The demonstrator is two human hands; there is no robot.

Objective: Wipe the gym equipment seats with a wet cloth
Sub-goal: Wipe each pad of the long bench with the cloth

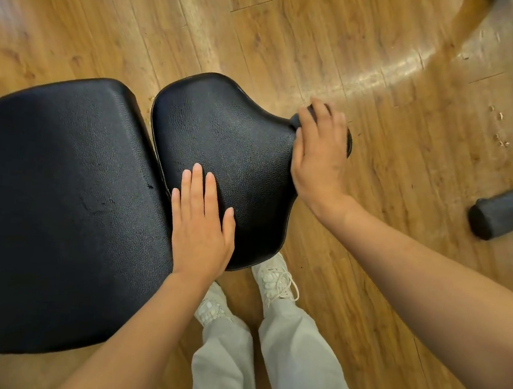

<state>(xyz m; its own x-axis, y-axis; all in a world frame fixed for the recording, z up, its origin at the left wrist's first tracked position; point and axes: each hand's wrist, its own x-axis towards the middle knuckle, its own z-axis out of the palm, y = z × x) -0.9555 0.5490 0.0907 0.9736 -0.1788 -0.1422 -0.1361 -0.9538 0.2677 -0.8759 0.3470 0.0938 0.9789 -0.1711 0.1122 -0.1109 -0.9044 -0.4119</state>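
A black padded seat (223, 136) stands in the middle, narrowing toward its right end. To its left lies a larger black padded backrest (56, 203). My left hand (202, 223) lies flat on the seat's near left part, fingers straight. My right hand (319, 150) covers the seat's narrow right end, its fingers curved over a dark cloth (298, 120). Only the cloth's edges show around the hand. The fingertips are blurred.
Wooden plank floor (298, 39) surrounds the equipment. A black foam-covered bar (509, 210) lies at the right edge. My legs in light trousers (287, 358) and white shoes (274, 279) stand just below the seat's near edge. A pale worn patch of floor (502, 46) is at the upper right.
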